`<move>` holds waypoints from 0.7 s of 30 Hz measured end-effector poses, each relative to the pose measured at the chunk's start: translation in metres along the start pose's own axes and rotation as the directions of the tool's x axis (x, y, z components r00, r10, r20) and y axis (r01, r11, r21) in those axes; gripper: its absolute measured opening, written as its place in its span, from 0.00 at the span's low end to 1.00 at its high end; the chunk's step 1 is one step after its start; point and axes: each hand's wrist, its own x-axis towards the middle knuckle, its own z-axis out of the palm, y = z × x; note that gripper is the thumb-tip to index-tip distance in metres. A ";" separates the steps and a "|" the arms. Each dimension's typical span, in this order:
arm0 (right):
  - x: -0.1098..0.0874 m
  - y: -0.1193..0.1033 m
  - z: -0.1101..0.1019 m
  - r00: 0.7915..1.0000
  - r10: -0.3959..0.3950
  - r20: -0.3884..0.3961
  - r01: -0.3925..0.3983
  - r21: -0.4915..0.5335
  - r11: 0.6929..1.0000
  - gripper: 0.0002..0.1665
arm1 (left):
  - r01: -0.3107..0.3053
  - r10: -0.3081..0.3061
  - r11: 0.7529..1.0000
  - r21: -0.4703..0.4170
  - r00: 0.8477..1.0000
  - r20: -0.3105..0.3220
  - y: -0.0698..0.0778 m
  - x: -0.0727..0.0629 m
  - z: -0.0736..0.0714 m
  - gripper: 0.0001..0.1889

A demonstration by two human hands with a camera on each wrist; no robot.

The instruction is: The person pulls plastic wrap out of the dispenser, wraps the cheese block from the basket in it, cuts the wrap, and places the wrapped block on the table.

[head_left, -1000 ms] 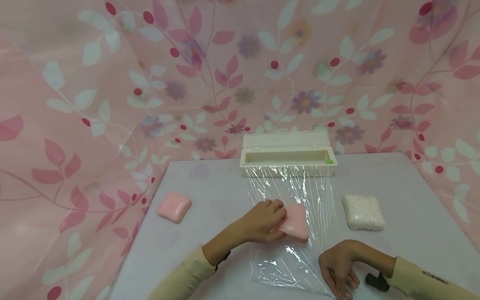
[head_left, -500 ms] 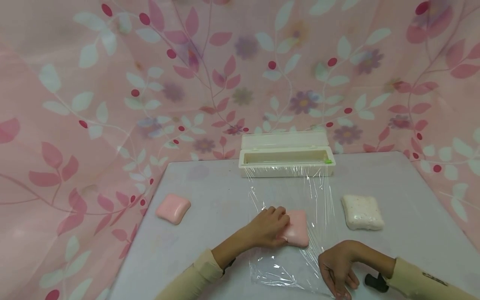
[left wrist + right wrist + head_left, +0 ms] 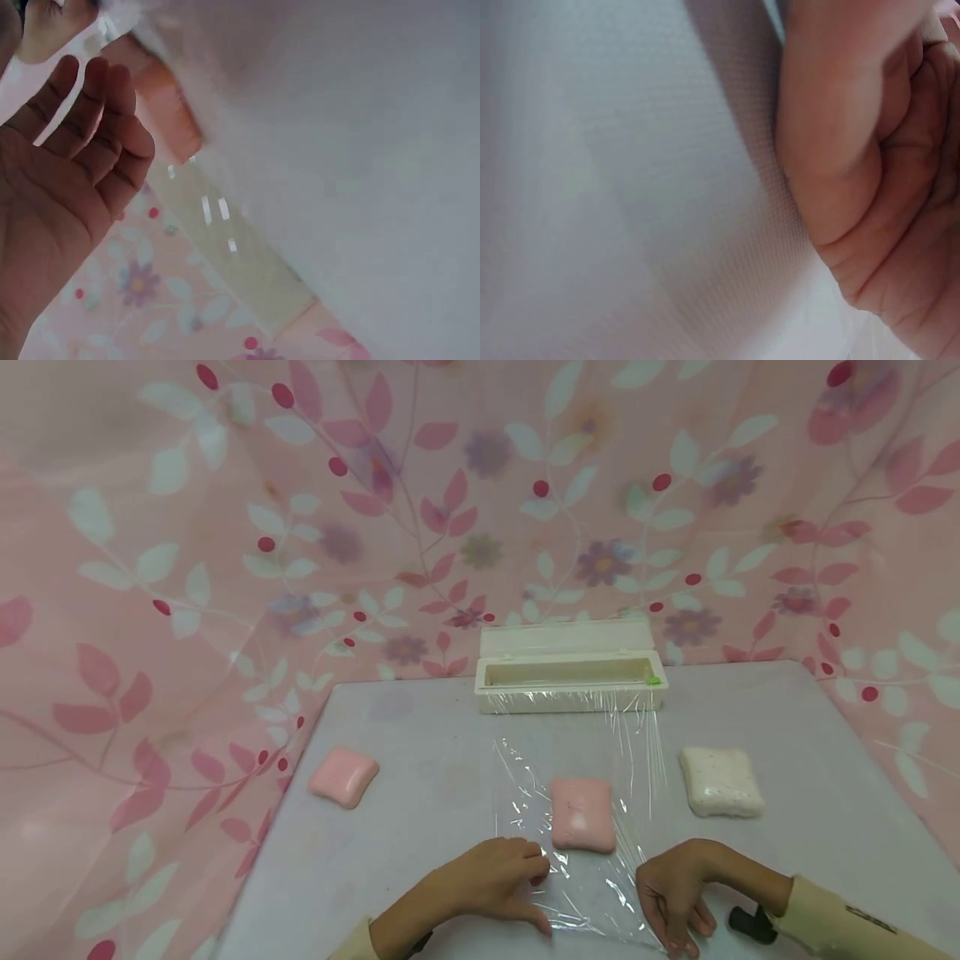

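A pink soap bar [image 3: 582,815] with a pillow shape lies on a clear sheet of cling film [image 3: 592,893]. The film runs toward me from a white dispenser box [image 3: 572,700] whose lid is raised. My left hand [image 3: 491,881] is at the film's near left side, thumb and fingers apart, holding nothing; its loosely bent fingers [image 3: 105,135] show in the left wrist view. At the film's near right corner, my right hand [image 3: 678,893] pinches the edge down by the table. In the right wrist view, its curled fingers hide the pinched film.
Another pink soap bar [image 3: 343,777] lies to the left on the white table [image 3: 420,735]. A whitish speckled soap bar [image 3: 722,782] is to the right of the film. Behind the table hangs a pink floral curtain [image 3: 420,527]. A small green piece [image 3: 654,680] sits on the box's right end.
My left hand has let go of the middle pink soap bar and drawn back toward me to the film's near left corner. My right hand has stayed at its corner.
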 end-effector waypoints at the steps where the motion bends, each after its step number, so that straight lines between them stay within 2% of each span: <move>1: 0.000 0.000 0.000 1.000 0.001 -0.002 -0.001 -0.002 1.000 0.06 | -0.003 0.003 1.000 -0.026 1.000 0.025 0.001 -0.006 0.002 0.29; 5: 0.000 -0.001 0.000 1.000 0.006 -0.006 -0.006 -0.001 1.000 0.06 | 0.015 -0.010 0.998 -0.054 0.995 0.099 0.002 -0.025 0.009 0.31; 9: 0.000 -0.001 0.001 1.000 0.011 -0.006 -0.011 0.009 1.000 0.07 | 0.014 -0.010 0.999 -0.039 0.995 0.100 0.002 -0.034 0.014 0.29; 15: 0.000 -0.001 0.001 1.000 0.015 -0.006 -0.015 0.016 1.000 0.05 | -0.037 0.039 0.999 -0.021 0.996 0.077 -0.001 -0.035 0.020 0.12; 18: -0.003 -0.003 0.002 1.000 0.009 -0.026 -0.009 -0.001 1.000 0.05 | -0.057 0.057 0.998 0.000 0.996 0.072 -0.002 -0.033 0.020 0.08; 21: -0.012 -0.005 0.002 0.997 -0.016 -0.074 0.013 -0.036 0.999 0.06 | -0.027 0.032 0.997 -0.068 0.996 0.082 -0.004 -0.031 0.016 0.07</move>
